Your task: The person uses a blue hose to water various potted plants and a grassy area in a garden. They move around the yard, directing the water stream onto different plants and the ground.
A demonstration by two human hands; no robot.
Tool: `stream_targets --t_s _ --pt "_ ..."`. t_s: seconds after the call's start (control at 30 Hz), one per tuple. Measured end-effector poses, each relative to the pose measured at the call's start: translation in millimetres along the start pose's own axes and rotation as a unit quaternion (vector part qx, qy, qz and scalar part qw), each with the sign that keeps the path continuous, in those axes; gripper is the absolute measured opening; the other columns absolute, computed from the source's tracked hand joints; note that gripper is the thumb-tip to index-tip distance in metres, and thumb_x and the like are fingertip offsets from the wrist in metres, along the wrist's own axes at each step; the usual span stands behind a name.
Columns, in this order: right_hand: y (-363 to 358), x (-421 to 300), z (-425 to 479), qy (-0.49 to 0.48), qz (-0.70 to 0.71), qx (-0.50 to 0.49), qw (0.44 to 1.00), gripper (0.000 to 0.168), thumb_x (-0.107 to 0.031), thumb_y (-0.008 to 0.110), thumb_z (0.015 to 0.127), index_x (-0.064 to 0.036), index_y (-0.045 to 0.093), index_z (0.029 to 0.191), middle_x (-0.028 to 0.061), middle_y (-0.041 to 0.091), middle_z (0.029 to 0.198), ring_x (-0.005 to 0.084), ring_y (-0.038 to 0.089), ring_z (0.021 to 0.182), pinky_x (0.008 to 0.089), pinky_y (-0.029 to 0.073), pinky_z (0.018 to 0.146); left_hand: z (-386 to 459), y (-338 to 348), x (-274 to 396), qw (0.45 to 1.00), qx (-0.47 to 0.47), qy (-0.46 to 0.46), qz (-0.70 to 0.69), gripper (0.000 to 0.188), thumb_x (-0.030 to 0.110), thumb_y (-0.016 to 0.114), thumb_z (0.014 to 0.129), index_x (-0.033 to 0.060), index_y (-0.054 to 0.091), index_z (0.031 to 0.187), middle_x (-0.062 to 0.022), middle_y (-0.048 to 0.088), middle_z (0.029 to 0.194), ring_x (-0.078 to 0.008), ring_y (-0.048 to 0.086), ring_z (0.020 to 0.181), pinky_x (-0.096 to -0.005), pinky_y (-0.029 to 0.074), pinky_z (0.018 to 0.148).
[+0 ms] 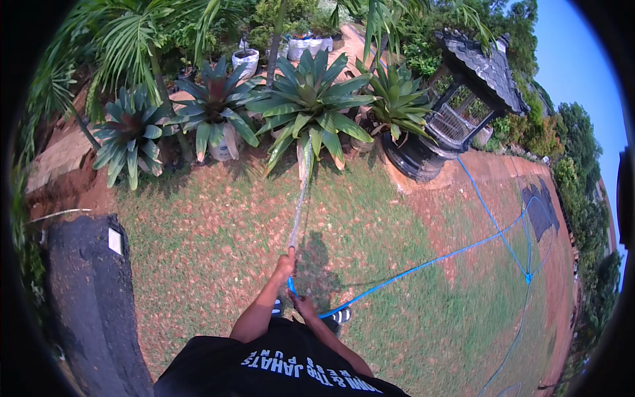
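My left hand is closed around the end of a blue garden hose, its thumb at the opening. A stream of water runs from there up to a large green bromeliad. Nearer my body, my right hand grips the same hose, partly hidden by the wrist and shade. Beyond my hands the hose lies across the grass towards the right. A bromeliad with a reddish centre stands left of the wetted one, and a smaller green bromeliad stands to its right.
A dark stone lantern-like structure with a tiled roof stands at the upper right. Hose lines meet in a blue knot on the grass. Dark sheeting with a white square plate lies at left. Another bromeliad and palms stand at upper left.
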State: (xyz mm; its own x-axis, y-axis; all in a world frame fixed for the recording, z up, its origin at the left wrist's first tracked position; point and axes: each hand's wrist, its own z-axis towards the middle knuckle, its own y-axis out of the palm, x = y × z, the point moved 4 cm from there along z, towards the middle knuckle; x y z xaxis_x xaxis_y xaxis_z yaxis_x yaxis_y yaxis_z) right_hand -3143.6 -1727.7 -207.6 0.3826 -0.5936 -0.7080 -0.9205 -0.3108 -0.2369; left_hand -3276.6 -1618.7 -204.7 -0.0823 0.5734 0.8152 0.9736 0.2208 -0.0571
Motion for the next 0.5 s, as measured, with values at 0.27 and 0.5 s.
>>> stream_targets --t_s 0.27,0.5 --pt "-38 33 19 0.014 0.032 -0.023 0.999 0.055 -0.062 0.066 0.068 -0.013 0.046 0.052 -0.0037 0.039 0.05 0.0078 0.035 0.047 0.0249 0.025 0.047 29 50 -34 1.0 -0.007 -0.022 -0.02 0.062 0.057 0.038 0.088 0.0052 0.051 0.056 -0.0049 0.048 0.051 -0.0178 0.048 0.045 -0.0355 0.037 0.043" --pt "-124 48 41 -0.02 0.102 -0.004 0.995 0.051 -0.056 0.069 0.069 -0.013 0.047 0.054 -0.005 0.04 0.051 0.0062 0.033 0.046 0.0242 0.025 0.046 10 134 0 0.96 -0.105 -0.073 -0.248 0.054 0.057 0.035 0.089 0.0123 0.038 0.059 0.0007 0.032 0.045 -0.0142 0.034 0.034 -0.0308 0.03 0.032"
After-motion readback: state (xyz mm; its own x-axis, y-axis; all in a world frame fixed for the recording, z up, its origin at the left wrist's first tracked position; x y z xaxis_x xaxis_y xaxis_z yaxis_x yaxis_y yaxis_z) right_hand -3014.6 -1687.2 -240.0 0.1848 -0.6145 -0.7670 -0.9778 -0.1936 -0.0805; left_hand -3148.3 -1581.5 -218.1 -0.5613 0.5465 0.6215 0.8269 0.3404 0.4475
